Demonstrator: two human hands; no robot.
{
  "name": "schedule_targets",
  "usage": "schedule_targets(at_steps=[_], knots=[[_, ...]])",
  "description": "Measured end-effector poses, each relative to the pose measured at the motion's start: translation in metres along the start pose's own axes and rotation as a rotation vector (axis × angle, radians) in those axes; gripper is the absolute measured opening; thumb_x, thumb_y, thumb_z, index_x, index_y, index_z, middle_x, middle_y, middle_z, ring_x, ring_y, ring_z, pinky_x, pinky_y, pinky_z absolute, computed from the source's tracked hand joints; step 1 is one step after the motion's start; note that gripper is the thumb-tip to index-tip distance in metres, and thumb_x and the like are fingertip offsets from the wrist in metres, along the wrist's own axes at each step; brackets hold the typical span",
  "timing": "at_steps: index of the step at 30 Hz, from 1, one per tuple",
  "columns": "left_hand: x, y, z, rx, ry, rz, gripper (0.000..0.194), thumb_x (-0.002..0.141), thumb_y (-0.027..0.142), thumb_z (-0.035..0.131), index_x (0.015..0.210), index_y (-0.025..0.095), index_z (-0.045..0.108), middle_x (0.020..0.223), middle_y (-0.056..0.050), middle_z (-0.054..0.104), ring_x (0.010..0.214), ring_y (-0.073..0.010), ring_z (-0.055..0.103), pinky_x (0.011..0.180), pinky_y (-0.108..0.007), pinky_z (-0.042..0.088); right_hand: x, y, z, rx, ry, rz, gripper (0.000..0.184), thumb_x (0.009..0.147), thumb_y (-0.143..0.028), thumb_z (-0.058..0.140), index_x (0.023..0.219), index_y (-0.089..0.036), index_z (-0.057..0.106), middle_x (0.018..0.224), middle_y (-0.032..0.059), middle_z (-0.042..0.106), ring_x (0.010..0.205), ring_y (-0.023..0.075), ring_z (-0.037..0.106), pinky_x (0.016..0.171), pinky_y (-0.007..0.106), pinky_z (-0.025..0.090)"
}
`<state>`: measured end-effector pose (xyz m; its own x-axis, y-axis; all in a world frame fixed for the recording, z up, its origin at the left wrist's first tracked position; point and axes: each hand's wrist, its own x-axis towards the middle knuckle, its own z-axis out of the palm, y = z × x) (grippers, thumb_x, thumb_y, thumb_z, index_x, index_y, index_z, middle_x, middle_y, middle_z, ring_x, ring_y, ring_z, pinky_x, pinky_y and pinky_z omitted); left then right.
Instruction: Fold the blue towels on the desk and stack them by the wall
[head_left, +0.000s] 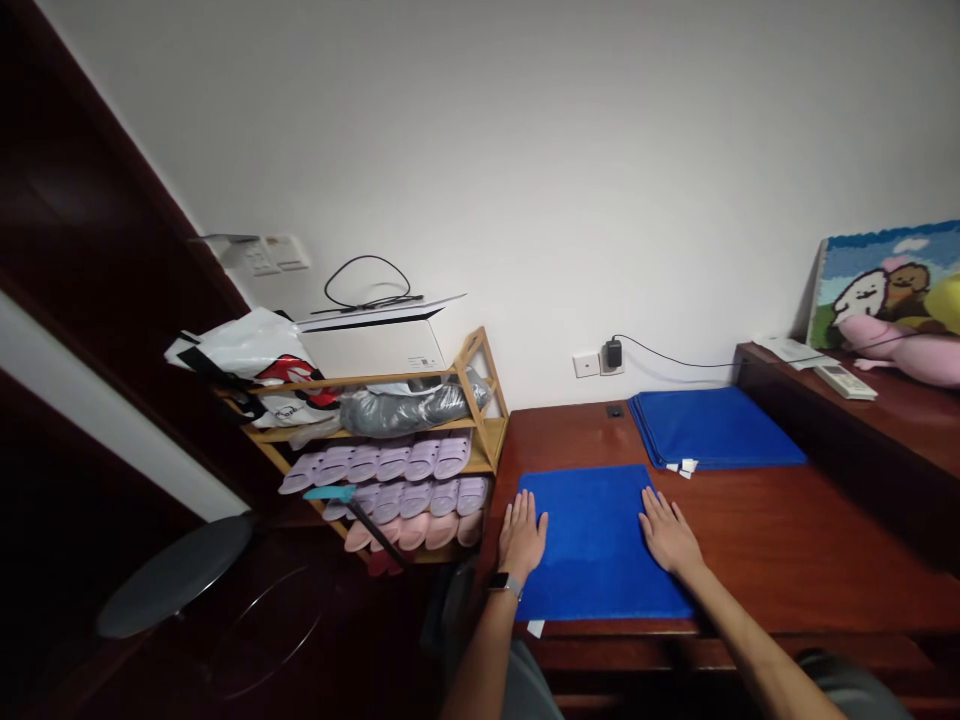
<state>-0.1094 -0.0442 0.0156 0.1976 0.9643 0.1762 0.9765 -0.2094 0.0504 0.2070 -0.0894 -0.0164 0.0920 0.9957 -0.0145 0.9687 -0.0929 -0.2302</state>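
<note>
A blue cloth [592, 560] was pressed flat on the bench [795, 540] between the left grip [523, 535] and the right grip [670, 532].
The left side of the cloth was covered by the left grip and the right side by the right grip, both laid palm down and open, with fingers extended and nothing clasped; most of the cloth was left exposed between them. A white tag [535, 628] was seen sticking out at the cloth's near edge, close to its left corner. A stack of blue cloths [716, 425] was placed beyond the right grip, toward the wall, with white tags [687, 466] shown at its near edge. A watch [504, 582] was worn just behind the left grip.
</note>
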Motion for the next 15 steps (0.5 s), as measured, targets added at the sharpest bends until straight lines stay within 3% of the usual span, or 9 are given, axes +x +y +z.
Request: schedule_targets(at_steps=[3,7,10,12,15], knots=[[-0.005,0.04,-0.006,-0.036,0.045,0.068,0.062,0.108,0.04,0.021,0.16,0.009,0.036,0.165,-0.015,0.034,0.155,-0.0263,0.028,0.128,-0.049,0.025,0.001,0.0,0.0,0.015,-0.002,-0.004,0.069,0.104,-0.044,0.013,0.165,-0.011,0.02,0.171,0.0044,0.021,0.159,0.021,0.014,0.129,0.041,0.01],[-0.015,0.134,0.0,-0.179,-0.006,0.351,0.065,0.109,0.046,0.016,0.163,0.014,0.027,0.169,-0.009,0.028,0.158,-0.021,0.021,0.13,-0.043,0.022,0.002,0.005,0.003,-0.001,-0.003,-0.034,0.069,0.104,-0.043,0.014,0.164,-0.011,0.021,0.171,0.0059,0.02,0.159,0.0219,0.014,0.129,0.043,0.011],[-0.021,0.186,0.007,-0.263,-0.087,0.43,0.069,0.108,0.052,0.017,0.164,0.012,0.024,0.169,-0.01,0.027,0.158,-0.0212,0.02,0.13,-0.042,0.021,0.002,0.009,0.005,-0.029,0.006,-0.087,0.067,0.102,-0.037,0.018,0.164,-0.014,0.024,0.171,0.0058,0.019,0.16,0.0223,0.013,0.129,0.045,0.013],[-0.025,0.19,0.008,-0.292,-0.11,0.398,0.071,0.107,0.054,0.017,0.163,0.011,0.026,0.168,-0.012,0.028,0.158,-0.0224,0.021,0.13,-0.044,0.021,0.002,0.009,0.003,-0.037,0.0,-0.088,0.067,0.102,-0.037,0.018,0.164,-0.012,0.023,0.171,0.0061,0.019,0.159,0.0221,0.013,0.129,0.044,0.013],[-0.035,0.15,0.009,-0.264,-0.075,0.292,0.07,0.107,0.055,0.018,0.163,0.014,0.03,0.169,-0.01,0.028,0.157,-0.024,0.022,0.13,-0.047,0.023,0.001,0.005,-0.001,-0.025,-0.003,-0.041,0.069,0.104,-0.041,0.013,0.164,-0.01,0.021,0.171,0.0058,0.02,0.159,0.0215,0.015,0.129,0.042,0.012]])
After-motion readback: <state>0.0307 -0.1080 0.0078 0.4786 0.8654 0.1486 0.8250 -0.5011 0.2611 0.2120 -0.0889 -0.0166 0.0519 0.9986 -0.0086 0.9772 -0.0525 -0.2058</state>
